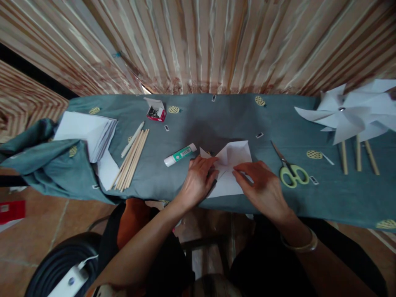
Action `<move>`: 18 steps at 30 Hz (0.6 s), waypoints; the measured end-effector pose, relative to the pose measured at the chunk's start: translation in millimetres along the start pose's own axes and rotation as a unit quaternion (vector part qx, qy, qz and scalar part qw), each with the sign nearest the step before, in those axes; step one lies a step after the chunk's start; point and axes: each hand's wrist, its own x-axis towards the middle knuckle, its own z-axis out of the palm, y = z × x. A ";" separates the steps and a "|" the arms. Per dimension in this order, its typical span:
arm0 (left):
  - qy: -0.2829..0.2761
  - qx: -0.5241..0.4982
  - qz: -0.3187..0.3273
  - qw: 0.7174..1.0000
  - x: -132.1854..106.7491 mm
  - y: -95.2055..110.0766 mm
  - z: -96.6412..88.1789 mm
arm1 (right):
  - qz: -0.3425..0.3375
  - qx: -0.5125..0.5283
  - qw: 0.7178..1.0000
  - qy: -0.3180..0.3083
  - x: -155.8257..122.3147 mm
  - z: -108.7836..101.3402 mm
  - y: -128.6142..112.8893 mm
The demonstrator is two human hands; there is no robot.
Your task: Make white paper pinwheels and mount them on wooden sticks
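A white sheet of paper (227,185) with cut and folded corners lies on the cloth-covered table in front of me. My left hand (199,177) presses on its left side, fingers bent together over a corner near the middle. From the right, my right hand (261,185) pinches the paper near its centre between thumb and forefinger. A flap stands raised at the top right of the sheet. Left of the paper lies a glue stick (180,154) with a green label. Scissors (291,169) with light green handles rest to the right of my right hand.
Wooden sticks (133,161) lie at the left beside a white pen (133,139). Behind them stands a small open box of metal pieces (156,111). A paper stack (85,130) is at far left. White paper pinwheels (346,109) on sticks lie at far right. A striped curtain (198,45) hangs behind.
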 end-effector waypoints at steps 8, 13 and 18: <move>-0.006 -0.005 -0.001 1.000 0.7 0.7 -1.3 | -0.018 -0.027 0.999 0.008 -7.1 3.7 0.6; -0.005 -0.005 -0.002 1.000 1.2 0.8 -0.7 | -0.030 -0.049 0.998 -0.001 -9.7 8.7 0.9; -0.009 -0.008 -0.004 1.000 1.9 1.6 -1.3 | -0.023 -0.040 0.999 -0.014 -9.6 12.1 -0.6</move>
